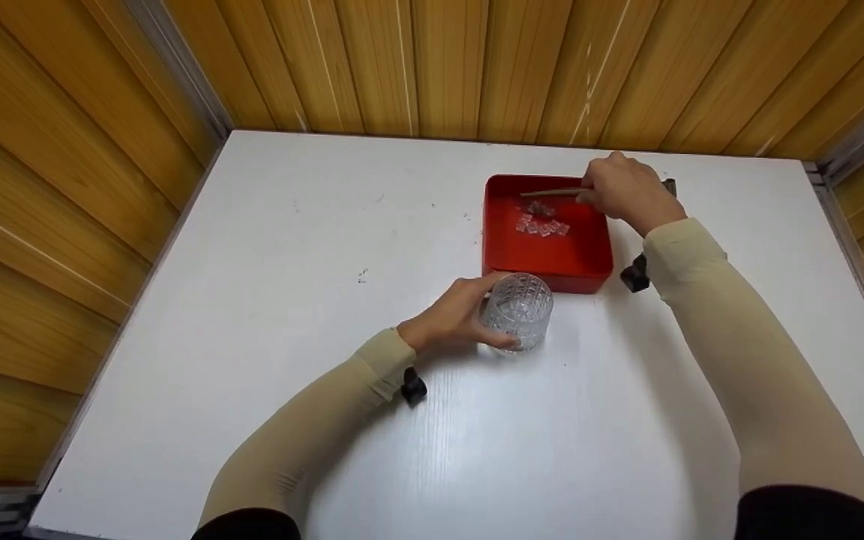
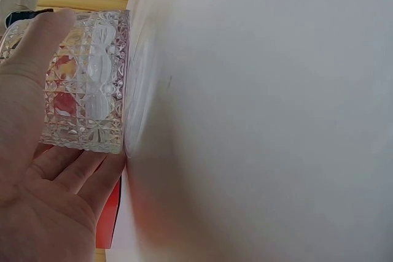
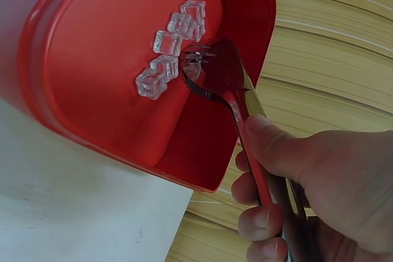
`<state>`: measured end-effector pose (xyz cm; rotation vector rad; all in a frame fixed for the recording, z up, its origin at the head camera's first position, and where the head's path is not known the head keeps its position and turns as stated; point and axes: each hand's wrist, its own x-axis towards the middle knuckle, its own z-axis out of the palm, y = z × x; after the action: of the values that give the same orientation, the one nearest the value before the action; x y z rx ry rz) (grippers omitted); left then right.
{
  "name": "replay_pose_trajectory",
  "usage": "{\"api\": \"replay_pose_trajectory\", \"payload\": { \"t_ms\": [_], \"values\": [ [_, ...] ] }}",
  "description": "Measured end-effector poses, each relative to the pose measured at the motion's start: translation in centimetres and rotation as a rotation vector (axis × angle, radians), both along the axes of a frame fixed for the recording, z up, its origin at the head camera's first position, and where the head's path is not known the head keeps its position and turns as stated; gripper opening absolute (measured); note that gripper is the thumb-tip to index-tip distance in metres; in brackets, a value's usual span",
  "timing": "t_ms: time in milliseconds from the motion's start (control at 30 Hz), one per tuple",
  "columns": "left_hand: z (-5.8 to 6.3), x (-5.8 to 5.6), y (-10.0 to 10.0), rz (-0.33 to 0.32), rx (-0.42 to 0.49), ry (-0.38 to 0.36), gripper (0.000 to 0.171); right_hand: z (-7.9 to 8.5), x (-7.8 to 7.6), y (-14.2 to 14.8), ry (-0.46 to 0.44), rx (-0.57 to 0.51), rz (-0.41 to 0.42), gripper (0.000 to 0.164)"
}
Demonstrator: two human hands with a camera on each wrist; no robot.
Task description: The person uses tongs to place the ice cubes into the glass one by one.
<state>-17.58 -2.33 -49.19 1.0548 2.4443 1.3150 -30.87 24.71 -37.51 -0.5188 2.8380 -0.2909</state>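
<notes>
My left hand (image 1: 453, 313) grips a clear cut-glass tumbler (image 1: 520, 315), thumb on the near side and fingers on the far side. In the left wrist view the tumbler (image 2: 86, 84) has a diamond pattern, and its base is at the white tabletop. My right hand (image 1: 623, 187) holds metal serving tongs (image 3: 236, 99) with a fork-like end, reaching into a red square tray (image 1: 507, 256). The tips are beside several clear ice cubes (image 3: 167, 42) lying on the tray floor. Whether a cube is pinched between the tips I cannot tell.
A white table (image 1: 312, 247) lies under everything, with small dark marks on its surface. Wood-look panels (image 1: 447, 67) rise behind it and on both sides. The tray's raised walls stand between the tumbler and the cubes.
</notes>
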Motion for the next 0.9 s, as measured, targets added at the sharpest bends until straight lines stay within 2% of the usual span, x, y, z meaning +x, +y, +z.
{"api": "replay_pose_trajectory", "payload": {
  "t_ms": [167, 567, 900],
  "values": [
    [0.0, 0.0, 0.1, 0.001, -0.002, 0.013, 0.085, 0.0, 0.1, 0.2, 0.013, 0.012, 0.011, 0.027],
    [0.1, 0.2, 0.3, 0.003, -0.014, -0.01, 0.086, -0.1, 0.3, 1.1, 0.057, 0.044, 0.068, 0.026],
    [-0.2, 0.4, 0.2, -0.004, 0.006, -0.036, 0.084, 0.3, 1.3, 2.7, 0.069, 0.015, 0.062, 0.028]
  ]
}}
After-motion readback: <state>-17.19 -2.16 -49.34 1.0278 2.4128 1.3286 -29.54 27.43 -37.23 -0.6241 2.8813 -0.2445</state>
